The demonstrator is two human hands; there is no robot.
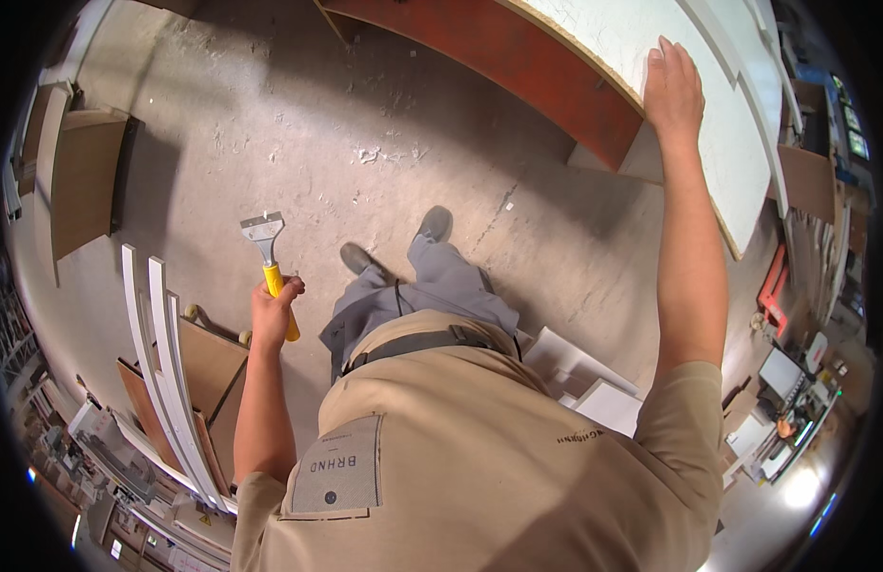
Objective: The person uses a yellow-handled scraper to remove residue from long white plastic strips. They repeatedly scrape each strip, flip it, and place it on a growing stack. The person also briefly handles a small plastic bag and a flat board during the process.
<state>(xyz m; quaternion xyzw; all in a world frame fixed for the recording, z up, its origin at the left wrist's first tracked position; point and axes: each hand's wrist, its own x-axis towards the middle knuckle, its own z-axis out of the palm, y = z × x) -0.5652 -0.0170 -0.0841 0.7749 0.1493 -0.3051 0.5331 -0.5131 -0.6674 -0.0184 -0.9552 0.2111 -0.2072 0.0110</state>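
My left hand (272, 304) grips the yellow handle of a scraper (263, 239), its wide metal blade pointing away from me above the concrete floor. A small pale scrap sits at the blade's edge. Over at the right, my right hand (674, 89) lies on the white top of a large panel (734, 193), close to its raw particle-board edge. The fingers are extended and nearly together, and I see nothing held in them. Below that edge shows a red-brown board (527, 68).
Pale shavings (373, 154) litter the concrete floor (284, 136). Long white strips (162, 322) stand at the left by a wheeled wooden board (209, 357). A wooden cabinet piece (87, 171) is farther left. White boxes (606, 404) sit beside me; a red metal tool (772, 289) is at right.
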